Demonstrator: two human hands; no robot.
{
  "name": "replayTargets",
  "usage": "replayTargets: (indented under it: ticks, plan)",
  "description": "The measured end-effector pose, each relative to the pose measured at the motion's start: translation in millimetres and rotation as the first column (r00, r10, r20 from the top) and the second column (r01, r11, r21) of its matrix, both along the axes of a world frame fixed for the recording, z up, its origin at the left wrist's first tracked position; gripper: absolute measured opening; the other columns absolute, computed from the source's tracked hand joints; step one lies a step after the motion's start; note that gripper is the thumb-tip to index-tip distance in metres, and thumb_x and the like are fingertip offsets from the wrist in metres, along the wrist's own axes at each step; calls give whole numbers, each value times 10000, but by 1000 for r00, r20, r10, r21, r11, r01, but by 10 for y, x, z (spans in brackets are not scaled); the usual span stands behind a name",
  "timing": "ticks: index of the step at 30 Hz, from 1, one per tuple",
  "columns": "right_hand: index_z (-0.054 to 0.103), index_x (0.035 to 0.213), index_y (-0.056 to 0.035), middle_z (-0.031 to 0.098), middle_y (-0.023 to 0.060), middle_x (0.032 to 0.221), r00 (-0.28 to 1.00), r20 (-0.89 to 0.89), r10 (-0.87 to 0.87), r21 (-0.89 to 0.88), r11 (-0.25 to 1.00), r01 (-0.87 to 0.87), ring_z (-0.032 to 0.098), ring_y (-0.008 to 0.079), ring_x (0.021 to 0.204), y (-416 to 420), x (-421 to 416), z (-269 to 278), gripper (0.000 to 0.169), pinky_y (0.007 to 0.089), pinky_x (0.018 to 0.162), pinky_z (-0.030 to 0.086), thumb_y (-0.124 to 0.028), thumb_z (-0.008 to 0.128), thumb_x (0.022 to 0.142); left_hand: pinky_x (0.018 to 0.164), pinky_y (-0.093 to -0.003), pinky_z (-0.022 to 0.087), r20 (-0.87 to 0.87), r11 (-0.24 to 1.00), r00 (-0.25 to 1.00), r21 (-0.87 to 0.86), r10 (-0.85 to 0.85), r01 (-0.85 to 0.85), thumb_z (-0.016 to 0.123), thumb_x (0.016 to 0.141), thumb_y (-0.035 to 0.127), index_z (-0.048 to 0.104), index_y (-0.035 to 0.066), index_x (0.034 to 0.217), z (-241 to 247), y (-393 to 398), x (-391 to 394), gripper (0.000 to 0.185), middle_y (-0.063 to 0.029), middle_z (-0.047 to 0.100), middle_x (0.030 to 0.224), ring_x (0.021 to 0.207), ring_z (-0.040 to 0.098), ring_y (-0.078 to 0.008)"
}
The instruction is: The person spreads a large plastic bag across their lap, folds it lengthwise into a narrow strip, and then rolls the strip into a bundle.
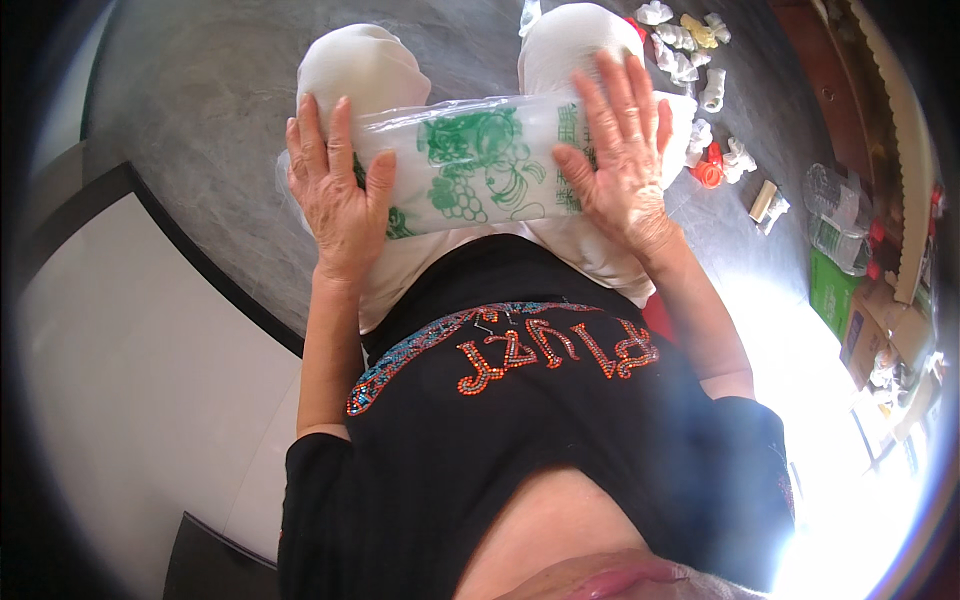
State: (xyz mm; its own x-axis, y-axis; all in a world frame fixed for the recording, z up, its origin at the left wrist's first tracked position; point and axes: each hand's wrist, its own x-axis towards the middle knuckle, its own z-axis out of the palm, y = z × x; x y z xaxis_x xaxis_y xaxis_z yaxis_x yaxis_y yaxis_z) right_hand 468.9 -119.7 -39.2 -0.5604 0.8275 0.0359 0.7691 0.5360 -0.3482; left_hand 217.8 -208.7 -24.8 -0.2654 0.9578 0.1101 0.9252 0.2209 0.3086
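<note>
Across my thighs, clad in white trousers (358,64), lies a clear plastic bag (487,169) with green fruit prints and writing, folded or rolled into a long band. The palm of my left hand (337,187) rests on one end of it, fingers stretched out toward the knee. On the other end lies my right hand (622,157), flat, its fingers spread and pointing at the other knee. Neither hand grips the plastic; both press or rest on top. Whether the bag is one sheet or several layers, I cannot tell.
Several knotted plastic bags (679,60) are scattered on the grey floor (202,97) beyond my right hand, with a red knotted bag (707,172) among them. Farther right are a clear plastic bottle (836,217), a green box (831,289) and a cardboard box (892,322). A white panel with dark edging stands at left.
</note>
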Motion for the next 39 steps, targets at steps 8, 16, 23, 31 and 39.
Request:
replayTargets:
  ticks: [8,16,23,31,39]
  plan:
    - [135,1436,-61,266,175,1441,590,-607,-532,-713,693,-108,265,236,1314,111,182,-290,759,315,1060,216,-479,473,900,1027,-321,299,857,923,410,-173,313,-342,455,914,440,342,54,1369,-191,-88,-299,607,-122,357,1377,1246,359,-236]
    - [221,1391,28,416,162,1336,552,-448,-703,-825,563,46,368,227,1247,101,206,-359,723,293,1027,279,-517,345,934,822,-290,468,857,826,-415,-456,307,-330,466,908,392,490,22,1232,-344,-87,-323,493,-100,573,1133,977,566,-199]
    - [534,1184,27,619,114,1061,482,-98,-871,-929,253,268,589,167,944,85,215,-307,703,270,844,436,-578,298,915,811,-284,470,853,845,-453,-427,258,-323,476,896,349,523,21,1182,-610,62,-398,438,-94,590,1088,949,575,-191]
    - [598,1086,5,638,70,949,512,-93,-854,-849,337,407,580,139,844,117,291,-465,562,280,763,450,-487,371,938,798,-277,472,855,846,-466,-411,228,-340,487,883,300,561,20,1125,-771,89,-483,378,-87,611,1037,918,584,-181]
    - [585,1077,16,629,39,919,506,-198,-840,-880,379,286,567,102,797,119,416,-686,479,253,718,453,-417,434,939,786,-269,474,861,837,-457,-411,225,-361,498,870,251,599,19,1069,-901,40,-542,322,-80,631,985,887,593,-172]
